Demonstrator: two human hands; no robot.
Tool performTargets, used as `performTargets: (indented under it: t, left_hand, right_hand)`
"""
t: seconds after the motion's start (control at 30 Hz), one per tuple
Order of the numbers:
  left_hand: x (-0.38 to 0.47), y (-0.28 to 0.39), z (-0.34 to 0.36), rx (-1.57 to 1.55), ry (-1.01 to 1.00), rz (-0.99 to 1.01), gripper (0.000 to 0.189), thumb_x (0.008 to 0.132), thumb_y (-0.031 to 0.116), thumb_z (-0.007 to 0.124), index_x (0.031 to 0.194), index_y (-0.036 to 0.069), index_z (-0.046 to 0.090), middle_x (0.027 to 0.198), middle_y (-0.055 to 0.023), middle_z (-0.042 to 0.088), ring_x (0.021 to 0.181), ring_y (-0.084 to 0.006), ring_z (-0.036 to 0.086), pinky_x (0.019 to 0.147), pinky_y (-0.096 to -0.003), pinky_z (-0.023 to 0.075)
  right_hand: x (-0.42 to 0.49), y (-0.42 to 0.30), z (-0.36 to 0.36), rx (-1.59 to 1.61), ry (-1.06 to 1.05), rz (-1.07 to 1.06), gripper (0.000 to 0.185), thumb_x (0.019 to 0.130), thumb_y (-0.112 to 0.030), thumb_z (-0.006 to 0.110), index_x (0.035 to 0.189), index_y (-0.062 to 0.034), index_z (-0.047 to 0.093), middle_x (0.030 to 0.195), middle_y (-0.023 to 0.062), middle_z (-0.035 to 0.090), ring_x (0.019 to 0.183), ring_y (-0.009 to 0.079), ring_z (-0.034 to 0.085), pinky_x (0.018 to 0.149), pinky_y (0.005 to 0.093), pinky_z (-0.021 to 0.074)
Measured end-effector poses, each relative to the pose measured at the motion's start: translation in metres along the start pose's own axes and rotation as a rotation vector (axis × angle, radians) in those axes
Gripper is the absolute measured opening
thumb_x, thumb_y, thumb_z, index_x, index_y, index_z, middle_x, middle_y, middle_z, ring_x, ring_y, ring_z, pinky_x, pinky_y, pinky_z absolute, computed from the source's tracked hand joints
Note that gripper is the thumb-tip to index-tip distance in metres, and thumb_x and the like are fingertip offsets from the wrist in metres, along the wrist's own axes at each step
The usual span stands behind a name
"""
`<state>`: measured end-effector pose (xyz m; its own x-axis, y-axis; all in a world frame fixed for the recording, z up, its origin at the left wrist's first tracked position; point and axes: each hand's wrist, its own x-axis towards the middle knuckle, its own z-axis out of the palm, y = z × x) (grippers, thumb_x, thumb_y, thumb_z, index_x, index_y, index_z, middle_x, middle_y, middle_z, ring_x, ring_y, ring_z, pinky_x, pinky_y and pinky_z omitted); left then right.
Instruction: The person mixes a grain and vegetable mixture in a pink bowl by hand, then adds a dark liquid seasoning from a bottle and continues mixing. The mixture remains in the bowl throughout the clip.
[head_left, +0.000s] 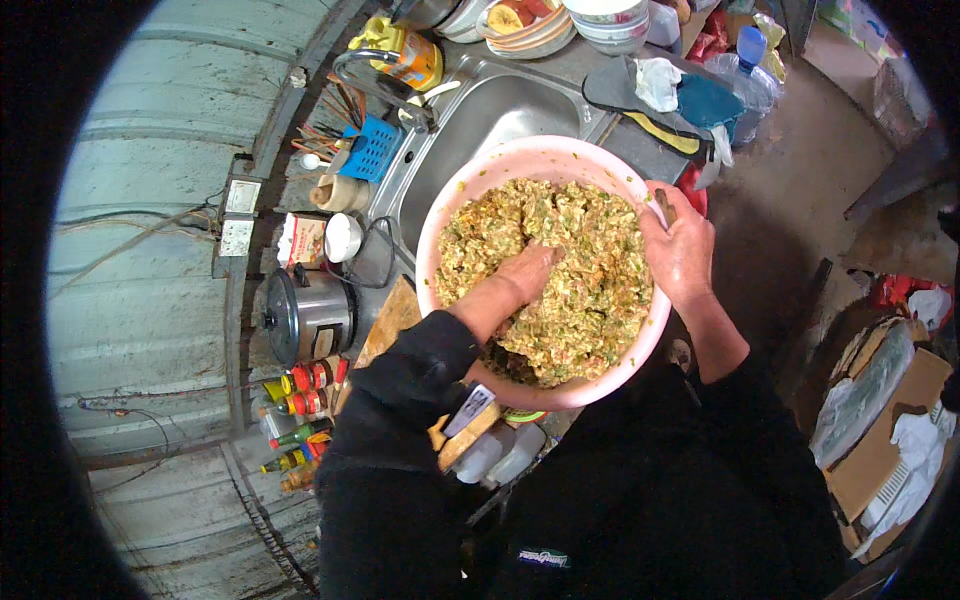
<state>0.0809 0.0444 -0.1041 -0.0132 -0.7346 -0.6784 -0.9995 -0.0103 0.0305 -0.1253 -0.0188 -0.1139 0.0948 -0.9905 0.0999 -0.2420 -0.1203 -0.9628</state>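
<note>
A big pink plastic basin (551, 146) holds a chopped, yellow-green mixture (592, 262), its far side overlapping the steel sink. From the left, my left hand (525, 274) reaches into the middle of the mixture; its fingertips are partly buried, so their grip is hidden. My right hand (682, 236) grasps the basin's right rim, thumb towards the inside. A small dark brown thing (664, 208) shows between its thumb and fingers; I cannot tell what it is. Bits of the mixture stick to the basin's inner wall.
Beyond the basin are the sink (495, 105), a faucet (360, 56) and stacked bowls (611, 26). Leftward stand a blue plastic basket (373, 148), a white cup (343, 238), an electric cooker (311, 319) and several sauce bottles (304, 379). Flattened cardboard (885, 442) lies at right.
</note>
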Motion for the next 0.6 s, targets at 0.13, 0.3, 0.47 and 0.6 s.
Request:
performTargets:
  t: [0.13,0.3,0.47,0.6]
  left_hand:
    - [-0.019,0.010,-0.015,-0.143,-0.018,-0.003,0.069,0.071,-0.006,0.058,0.137,0.003,0.043,0.117,-0.0261,0.059,0.122,-0.0401,0.049,0.104,-0.0446,0.0411]
    - [-0.101,-0.020,-0.003,-0.350,0.573,0.197,0.048,0.078,0.004,0.064,0.125,0.012,0.061,0.130,-0.0163,0.054,0.121,-0.0362,0.051,0.105,-0.0412,0.0400]
    - [-0.063,-0.086,-0.013,-0.637,0.641,-0.166,0.050,0.098,0.038,0.044,0.134,0.004,0.050,0.132,-0.0181,0.056,0.125,-0.0318,0.050,0.107,-0.0369,0.0361]
    - [0.013,-0.102,-0.017,-1.112,0.212,-0.192,0.049,0.101,0.038,0.039,0.130,0.002,0.055,0.133,-0.0125,0.056,0.119,-0.0206,0.054,0.102,-0.0355,0.0416]
  right_hand:
    - [0.000,-0.004,-0.003,-0.052,-0.008,-0.024,0.026,0.084,-0.012,0.062,0.109,-0.0063,0.063,0.093,0.0185,0.069,0.089,0.0336,0.068,0.077,0.0389,0.0526]
    - [0.001,-0.004,-0.002,-0.055,-0.053,0.053,0.027,0.084,-0.012,0.062,0.110,-0.0058,0.064,0.101,0.0160,0.070,0.095,0.0251,0.068,0.084,0.0330,0.0506]
    - [0.002,0.001,-0.001,-0.118,-0.061,0.022,0.026,0.085,-0.009,0.061,0.111,-0.0058,0.064,0.098,0.0141,0.070,0.092,0.0193,0.068,0.083,0.0309,0.0500]
    - [0.001,0.005,0.001,-0.052,-0.069,0.044,0.025,0.086,-0.007,0.060,0.110,-0.0059,0.064,0.095,0.0101,0.070,0.088,0.0139,0.065,0.082,0.0279,0.0489]
